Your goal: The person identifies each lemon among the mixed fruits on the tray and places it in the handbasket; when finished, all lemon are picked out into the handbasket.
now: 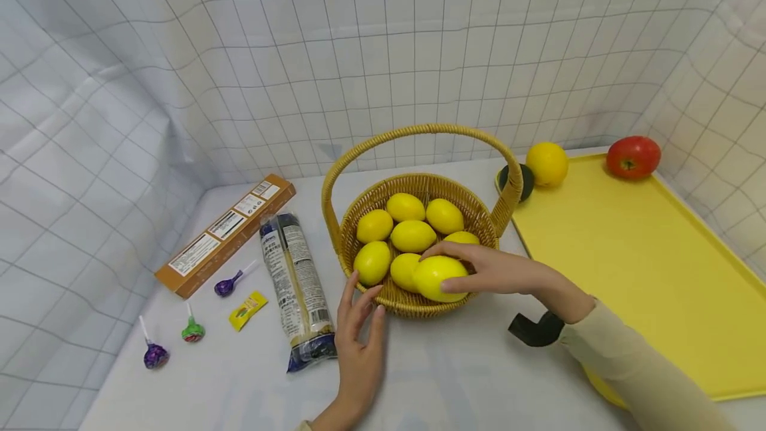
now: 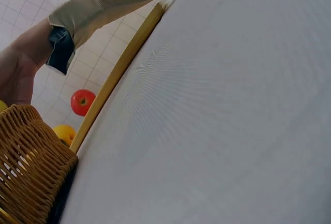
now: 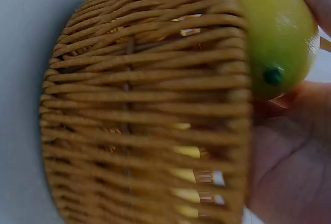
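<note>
My right hand point(image 1: 491, 268) holds a yellow lemon point(image 1: 439, 279) between thumb and fingers at the front right of a wicker basket point(image 1: 413, 310). Several more lemons point(image 1: 413, 237) lie inside, beneath the tall arched handle. In the right wrist view the held lemon point(image 3: 274, 38) shows its green tip just past the woven rim. My left hand point(image 1: 361, 351) is at the basket's front left, fingers loosely bent and apart, fingertips right at the rim, holding nothing. The left wrist view catches only the basket's side point(image 2: 31, 167) and the other arm.
Right of the basket lies a yellow tray point(image 1: 622, 238) with a red apple point(image 1: 633, 157), an orange point(image 1: 547, 163) and a dark green fruit point(image 1: 525, 182). Leftward are a plastic-wrapped pack point(image 1: 296, 278), a long brown box point(image 1: 227, 235), several lollipops point(image 1: 193, 331) and a yellow sweet point(image 1: 248, 310).
</note>
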A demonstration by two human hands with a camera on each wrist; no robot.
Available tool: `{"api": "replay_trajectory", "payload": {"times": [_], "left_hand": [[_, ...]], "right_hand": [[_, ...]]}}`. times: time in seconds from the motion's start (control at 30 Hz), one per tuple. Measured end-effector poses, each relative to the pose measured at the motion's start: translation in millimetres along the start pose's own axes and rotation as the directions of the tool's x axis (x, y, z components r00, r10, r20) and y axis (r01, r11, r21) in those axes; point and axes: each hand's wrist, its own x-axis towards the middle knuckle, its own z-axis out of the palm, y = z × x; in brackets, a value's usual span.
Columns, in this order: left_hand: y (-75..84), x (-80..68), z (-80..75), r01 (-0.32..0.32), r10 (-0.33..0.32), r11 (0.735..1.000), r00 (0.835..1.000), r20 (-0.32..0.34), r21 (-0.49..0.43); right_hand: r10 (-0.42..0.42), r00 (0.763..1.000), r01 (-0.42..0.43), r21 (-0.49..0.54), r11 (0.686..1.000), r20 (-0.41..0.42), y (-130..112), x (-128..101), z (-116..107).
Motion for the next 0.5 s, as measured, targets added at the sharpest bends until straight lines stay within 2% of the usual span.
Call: {"api": "replay_trajectory", "payload": {"times": [0.1, 0.27, 0.37, 0.5], "left_hand": [[0.1, -0.3, 1.2, 0.002, -0.002, 1.0, 1.0, 0.005, 0.0], [-0.3, -2.3, 0.1, -0.002, 0.002, 1.0, 1.0, 0.013, 0.011], [-0.9, -2.1, -0.6, -0.014, 0.014, 1.0, 1.0, 0.012, 0.011], [-1.2, -0.7, -0.4, -0.017, 0.017, 1.0, 1.0, 0.012, 0.004]], "right_hand": [[0.056, 0.996, -0.052, -0.062, 0.997, 0.072, 1.9, 14.2, 3.9], [0.024, 0.988, -0.003, -0.129, 0.992, 0.155, 6.4, 21.7, 7.0], [0.001, 0.988, 0.023, -0.152, 0.988, 0.156, 5.9, 22.5, 8.1], [-0.015, 0.994, 0.035, -0.18, 0.983, 0.111, 4.4, 21.3, 8.8]]}}
